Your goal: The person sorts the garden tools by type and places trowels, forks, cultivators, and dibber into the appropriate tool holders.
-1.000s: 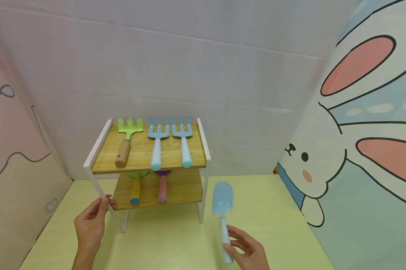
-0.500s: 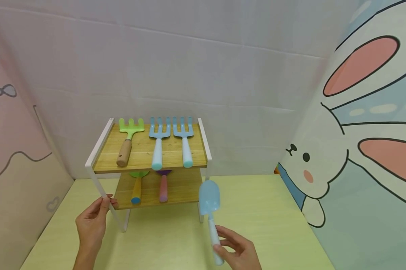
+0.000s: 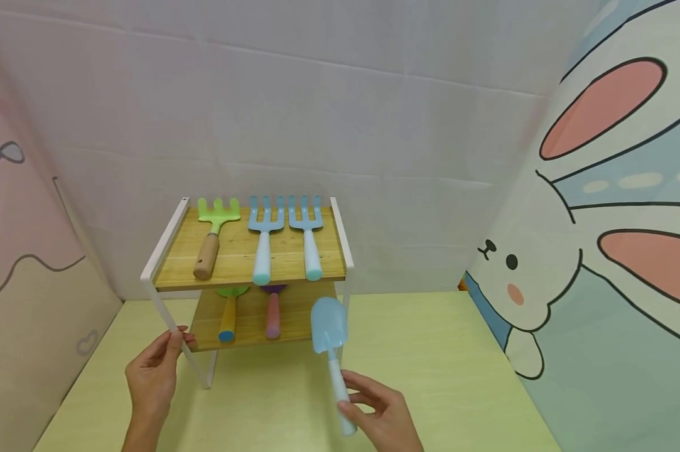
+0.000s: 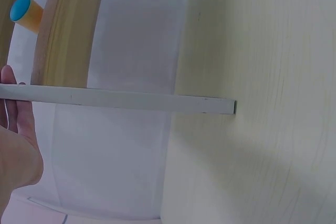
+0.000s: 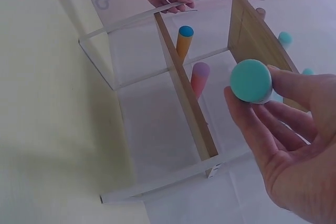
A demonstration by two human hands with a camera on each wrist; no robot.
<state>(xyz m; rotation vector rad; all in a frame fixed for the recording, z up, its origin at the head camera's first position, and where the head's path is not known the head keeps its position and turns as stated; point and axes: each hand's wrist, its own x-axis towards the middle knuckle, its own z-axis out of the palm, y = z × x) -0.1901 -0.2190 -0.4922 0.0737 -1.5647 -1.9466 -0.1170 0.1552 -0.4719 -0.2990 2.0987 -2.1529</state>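
My right hand [image 3: 376, 411] pinches the pale handle of a light blue garden trowel [image 3: 329, 323], blade pointing up and away, in front of the shelf's right end. In the right wrist view the handle's teal end [image 5: 251, 81] sits between thumb and fingers. My left hand [image 3: 154, 373] grips the left front leg of a two-tier wooden shelf [image 3: 235, 250] with a white frame. On the upper tier lie a green hand fork [image 3: 208, 251] and two blue hand forks [image 3: 262, 251]. The lower tier bears a yellow-handled tool [image 3: 228, 319] and a pink-handled tool [image 3: 273, 315]; their heads are partly hidden.
The shelf stands on a pale yellow table [image 3: 430, 358]. Behind hangs a whitish cloth [image 3: 373, 125]. Printed panels border both sides, one with a rabbit [image 3: 520, 270] on the right. The upper tier overhangs the lower one from above.
My right hand has carried the trowel leftward, from right of the shelf to in front of its right leg. The left hand stays on the frame.
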